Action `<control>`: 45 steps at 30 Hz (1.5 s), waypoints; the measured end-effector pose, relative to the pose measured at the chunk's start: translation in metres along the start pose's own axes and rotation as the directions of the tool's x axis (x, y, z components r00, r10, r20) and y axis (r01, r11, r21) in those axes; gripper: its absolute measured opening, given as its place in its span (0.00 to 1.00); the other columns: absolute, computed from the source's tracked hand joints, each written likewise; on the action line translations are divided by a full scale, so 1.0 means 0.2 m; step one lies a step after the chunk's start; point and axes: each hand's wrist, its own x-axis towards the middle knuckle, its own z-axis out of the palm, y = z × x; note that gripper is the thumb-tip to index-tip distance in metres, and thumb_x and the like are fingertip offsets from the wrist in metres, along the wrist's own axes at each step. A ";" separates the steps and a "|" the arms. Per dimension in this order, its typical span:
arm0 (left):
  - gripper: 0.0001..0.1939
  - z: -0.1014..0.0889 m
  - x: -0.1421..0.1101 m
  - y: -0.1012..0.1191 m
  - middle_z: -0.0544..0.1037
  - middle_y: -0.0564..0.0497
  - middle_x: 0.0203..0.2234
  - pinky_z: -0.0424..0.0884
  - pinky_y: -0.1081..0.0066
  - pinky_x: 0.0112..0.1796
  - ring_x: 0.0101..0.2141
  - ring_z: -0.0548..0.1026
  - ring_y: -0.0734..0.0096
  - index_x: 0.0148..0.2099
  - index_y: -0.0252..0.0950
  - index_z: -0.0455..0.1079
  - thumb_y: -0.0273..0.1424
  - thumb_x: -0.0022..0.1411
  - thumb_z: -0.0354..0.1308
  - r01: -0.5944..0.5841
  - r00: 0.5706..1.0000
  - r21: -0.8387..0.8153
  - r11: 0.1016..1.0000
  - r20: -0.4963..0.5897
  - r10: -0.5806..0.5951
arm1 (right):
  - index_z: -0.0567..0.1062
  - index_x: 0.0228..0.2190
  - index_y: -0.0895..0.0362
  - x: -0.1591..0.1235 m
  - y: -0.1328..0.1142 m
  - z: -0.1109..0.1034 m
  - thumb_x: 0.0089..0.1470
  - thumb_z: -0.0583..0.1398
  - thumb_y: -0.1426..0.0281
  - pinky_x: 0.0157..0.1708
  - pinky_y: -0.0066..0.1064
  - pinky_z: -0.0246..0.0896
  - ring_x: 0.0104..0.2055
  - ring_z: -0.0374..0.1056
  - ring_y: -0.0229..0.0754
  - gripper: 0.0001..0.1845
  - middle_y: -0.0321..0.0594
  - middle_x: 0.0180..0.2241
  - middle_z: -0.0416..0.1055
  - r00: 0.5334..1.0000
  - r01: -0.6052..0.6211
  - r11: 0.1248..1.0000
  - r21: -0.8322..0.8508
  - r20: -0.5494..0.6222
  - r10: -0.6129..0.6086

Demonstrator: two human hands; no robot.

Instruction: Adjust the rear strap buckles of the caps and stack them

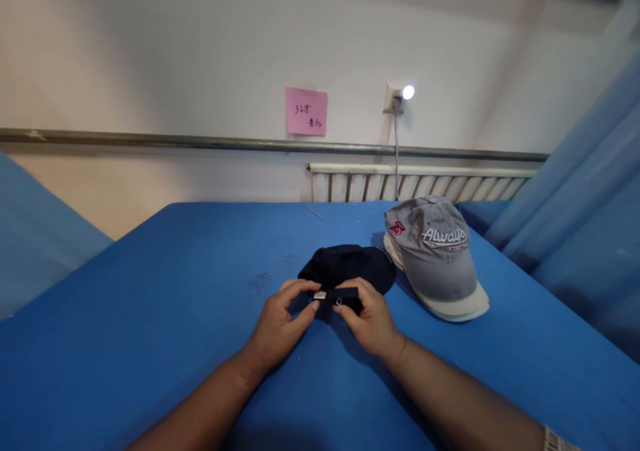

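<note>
Head view: dark cap (350,264) on blue surface (200,317), left of gray cap (435,251). Left hand (280,321) pinches strap (333,294) by metal buckle (319,295), thumb and finger nearly closed; right hand (373,317) pinches it near the eyelet (339,301), same grip. Strap work looks midway: both ends in reach, fastening state unclear. Can't tell how much is left.

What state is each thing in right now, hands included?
Dark cap: lying on the bed.
Strap: stretched between the hands; whether fastened, unclear.
Buckle: at the left fingertips.
Left hand: pinching.
Right hand: pinching.
Gray cap: upright, apparently stacked on another.
Plug: in the socket.
Small light: lit.
Pink note: stuck to the wall.
</note>
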 end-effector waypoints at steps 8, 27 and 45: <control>0.10 0.03 -0.01 -0.02 0.77 0.49 0.42 0.71 0.59 0.50 0.45 0.76 0.64 0.46 0.42 0.75 0.33 0.62 0.60 0.015 1.000 -0.080 0.997 0.010 -0.015 | 0.74 0.47 0.51 -0.01 -0.01 0.00 0.55 0.64 0.72 0.47 0.41 0.66 0.46 0.70 0.46 0.16 0.42 0.44 0.73 0.995 0.094 0.995 -0.024 0.018 -0.094; 0.13 0.05 -0.03 0.03 0.79 0.49 0.41 0.72 0.62 0.47 0.44 0.77 0.63 0.49 0.40 0.72 0.34 0.63 0.58 0.048 0.990 0.022 0.999 0.132 -0.051 | 0.73 0.38 0.54 -0.02 0.00 0.03 0.53 0.64 0.73 0.44 0.38 0.67 0.42 0.71 0.44 0.09 0.41 0.39 0.73 0.999 0.038 0.999 -0.012 -0.035 -0.038; 0.10 0.05 -0.02 0.03 0.78 0.49 0.37 0.71 0.62 0.41 0.39 0.76 0.62 0.44 0.39 0.71 0.38 0.63 0.57 0.031 0.989 0.183 0.983 0.134 -0.057 | 0.74 0.43 0.51 -0.04 -0.04 0.01 0.54 0.60 0.78 0.45 0.40 0.67 0.45 0.68 0.46 0.15 0.42 0.43 0.71 0.986 0.091 0.994 -0.063 0.148 -0.081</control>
